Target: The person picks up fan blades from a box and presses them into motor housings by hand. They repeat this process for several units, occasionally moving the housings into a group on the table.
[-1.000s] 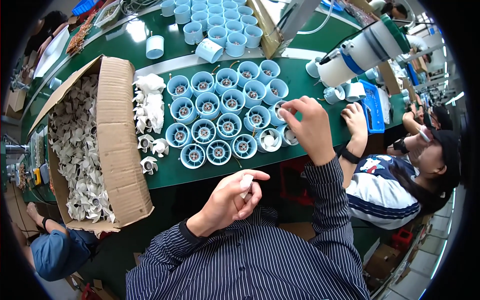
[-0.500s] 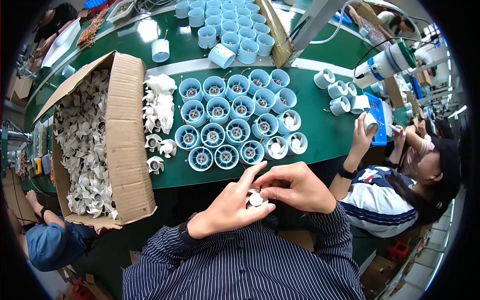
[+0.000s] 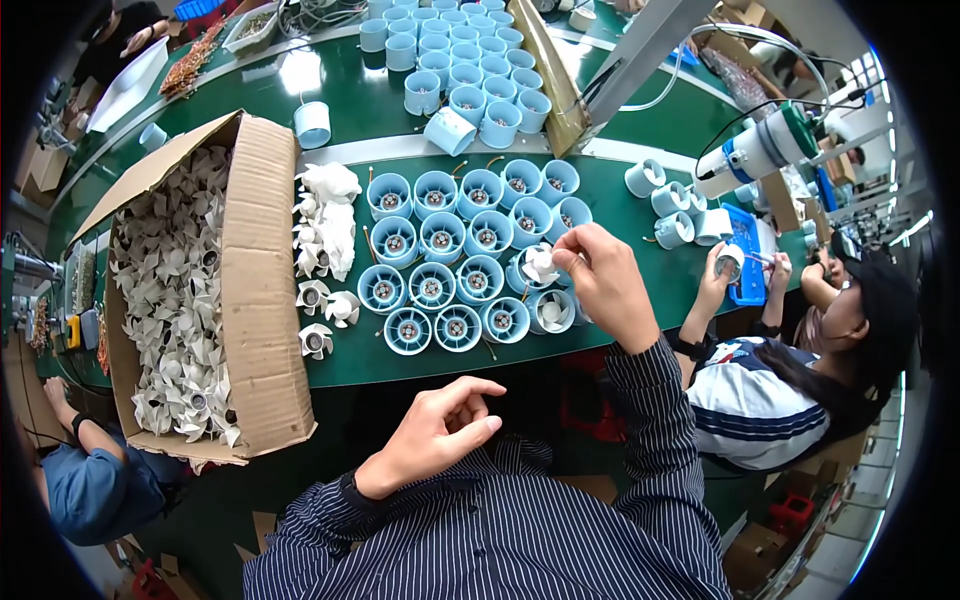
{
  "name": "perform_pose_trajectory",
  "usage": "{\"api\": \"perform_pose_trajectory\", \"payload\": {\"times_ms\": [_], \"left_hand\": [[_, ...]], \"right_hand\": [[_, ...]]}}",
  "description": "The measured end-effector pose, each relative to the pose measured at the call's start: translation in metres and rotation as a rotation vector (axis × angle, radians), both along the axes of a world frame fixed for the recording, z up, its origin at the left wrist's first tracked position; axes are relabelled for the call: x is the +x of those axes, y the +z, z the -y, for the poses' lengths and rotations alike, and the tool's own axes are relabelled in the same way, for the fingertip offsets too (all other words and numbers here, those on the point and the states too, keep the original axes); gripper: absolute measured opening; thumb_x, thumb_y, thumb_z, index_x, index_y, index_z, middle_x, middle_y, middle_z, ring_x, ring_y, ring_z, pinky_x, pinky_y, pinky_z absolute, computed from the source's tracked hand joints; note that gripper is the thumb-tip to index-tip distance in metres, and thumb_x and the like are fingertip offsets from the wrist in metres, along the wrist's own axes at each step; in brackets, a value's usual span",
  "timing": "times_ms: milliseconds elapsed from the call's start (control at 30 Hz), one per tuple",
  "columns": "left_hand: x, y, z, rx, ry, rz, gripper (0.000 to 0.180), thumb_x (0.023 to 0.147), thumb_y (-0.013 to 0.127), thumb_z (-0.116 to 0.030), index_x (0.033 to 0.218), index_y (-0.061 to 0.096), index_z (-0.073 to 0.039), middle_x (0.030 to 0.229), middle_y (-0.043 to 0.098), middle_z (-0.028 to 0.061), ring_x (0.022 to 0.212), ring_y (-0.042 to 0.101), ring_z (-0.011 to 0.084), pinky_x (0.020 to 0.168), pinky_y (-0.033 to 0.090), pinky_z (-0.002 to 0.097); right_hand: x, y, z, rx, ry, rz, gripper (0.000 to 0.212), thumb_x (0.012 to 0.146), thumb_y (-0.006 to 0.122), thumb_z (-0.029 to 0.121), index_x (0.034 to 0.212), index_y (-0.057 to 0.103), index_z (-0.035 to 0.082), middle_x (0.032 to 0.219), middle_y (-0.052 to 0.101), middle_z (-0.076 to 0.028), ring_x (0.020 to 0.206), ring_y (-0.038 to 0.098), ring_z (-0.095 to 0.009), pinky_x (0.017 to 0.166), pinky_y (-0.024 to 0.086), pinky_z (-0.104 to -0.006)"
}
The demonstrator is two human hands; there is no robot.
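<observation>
My right hand [image 3: 614,285] pinches a small white fan wheel [image 3: 540,263] by its edge, at the mouth of a light-blue round housing [image 3: 519,276]. Whether the wheel touches that housing, I cannot tell. Just nearer, another housing holds a white fan wheel [image 3: 551,316]. Rows of similar housings [image 3: 433,286], ribbed inside with a motor in the centre, stand on the green table. In front of my shirt, below the table edge, my left hand [image 3: 436,430] hangs with bent fingers, thumb and index apart, holding nothing.
A cardboard box [image 3: 262,300] full of white fan wheels stands at the left; several loose wheels [image 3: 315,341] lie beside it. More blue housings [image 3: 468,75] crowd the far side. A co-worker [image 3: 760,400] at the right handles a housing near a blue tray [image 3: 742,262].
My right hand has moved from beside my left hand up and forward to the housings, carrying the fan wheel. My left hand has let go and dropped slightly.
</observation>
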State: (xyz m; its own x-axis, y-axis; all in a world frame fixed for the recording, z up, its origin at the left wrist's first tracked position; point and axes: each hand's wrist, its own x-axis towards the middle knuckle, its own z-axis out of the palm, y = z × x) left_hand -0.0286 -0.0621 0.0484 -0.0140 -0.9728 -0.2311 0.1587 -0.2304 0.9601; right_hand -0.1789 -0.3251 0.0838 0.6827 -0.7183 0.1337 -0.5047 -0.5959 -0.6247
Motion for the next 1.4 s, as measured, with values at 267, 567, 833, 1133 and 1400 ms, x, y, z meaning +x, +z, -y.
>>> {"api": "perform_pose_trajectory", "payload": {"times_ms": [267,567,833,1133,1400], "left_hand": [[0.017,-0.013,-0.030,0.059,0.095,-0.014,0.034,0.101,0.071,-0.005,0.135,0.067,0.003,0.087,0.063,-0.0027,0.073,0.056,0.0005,0.066,0.045,0.0197],[0.039,0.048,-0.055,-0.077,0.105,0.251,0.040,0.093,0.076,-0.006,0.131,0.069,0.002,0.082,0.065,0.0009,0.065,0.057,0.0050,0.059,0.044,0.0226],[0.063,0.090,-0.086,-0.308,0.158,0.614,0.046,0.083,0.082,-0.010,0.127,0.072,0.000,0.077,0.066,0.0040,0.058,0.058,0.0126,0.053,0.045,0.0279],[0.091,0.126,-0.120,-0.238,0.327,0.918,0.043,0.082,0.082,-0.006,0.125,0.074,-0.002,0.076,0.066,0.0046,0.060,0.060,0.0133,0.054,0.047,0.0283],[0.124,0.138,-0.141,-0.070,0.540,1.011,0.034,0.092,0.075,-0.009,0.124,0.073,0.000,0.082,0.067,0.0062,0.069,0.061,0.0135,0.060,0.045,0.0268]], "right_hand": [[0.009,0.006,-0.006,-0.155,0.056,-0.045,0.010,0.093,0.077,0.009,0.097,0.075,0.001,0.092,0.071,-0.014,0.086,0.069,-0.029,0.075,0.054,-0.0402],[0.001,0.013,-0.004,-0.076,0.097,-0.076,0.018,0.088,0.081,0.014,0.104,0.078,0.006,0.098,0.071,-0.012,0.082,0.070,-0.030,0.074,0.057,-0.0415],[-0.014,0.026,-0.028,-0.193,0.086,-0.406,0.029,0.087,0.078,0.011,0.116,0.073,0.013,0.113,0.070,-0.014,0.086,0.073,-0.036,0.077,0.060,-0.0460],[-0.034,0.010,-0.014,-0.238,0.058,-0.323,0.019,0.084,0.075,0.007,0.103,0.077,0.011,0.108,0.072,-0.017,0.090,0.073,-0.040,0.080,0.059,-0.0491],[-0.114,0.000,0.055,-0.294,-0.371,-0.534,0.021,0.087,0.077,0.017,0.108,0.080,0.015,0.106,0.077,-0.009,0.103,0.073,-0.030,0.122,0.038,-0.0538]]}}
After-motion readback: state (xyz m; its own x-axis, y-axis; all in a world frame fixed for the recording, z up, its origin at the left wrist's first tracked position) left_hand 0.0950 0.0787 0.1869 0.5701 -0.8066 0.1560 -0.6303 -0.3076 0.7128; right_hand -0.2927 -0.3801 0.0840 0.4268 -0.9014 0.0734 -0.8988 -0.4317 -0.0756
